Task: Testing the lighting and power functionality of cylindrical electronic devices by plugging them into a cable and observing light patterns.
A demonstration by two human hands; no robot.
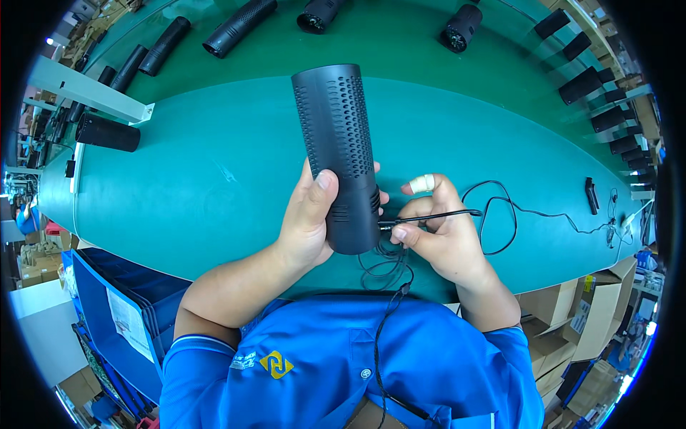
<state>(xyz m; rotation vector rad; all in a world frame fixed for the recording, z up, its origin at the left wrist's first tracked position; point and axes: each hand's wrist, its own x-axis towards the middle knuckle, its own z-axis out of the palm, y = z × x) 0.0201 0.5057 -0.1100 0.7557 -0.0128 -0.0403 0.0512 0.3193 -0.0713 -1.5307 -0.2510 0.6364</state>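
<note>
My right hand (450, 239) pinches a cable plug (386, 226) at the lower right side of a perforated black cylindrical housing (346, 136). My left hand (306, 218) grasps its lower half, over the green desk (214, 207); other black cylinders (239, 28) lie beyond.

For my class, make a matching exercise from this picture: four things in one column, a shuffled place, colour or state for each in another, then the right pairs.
Things
1. Perforated cylinder
2. Right hand
3. Tabletop
4. Cardboard boxes

Descriptions
A. Green
B. Gripped by the left hand
C. At the lower right of the picture
D. Has a pale wrap round one finger

Right pairs: 1-B, 2-D, 3-A, 4-C
</note>
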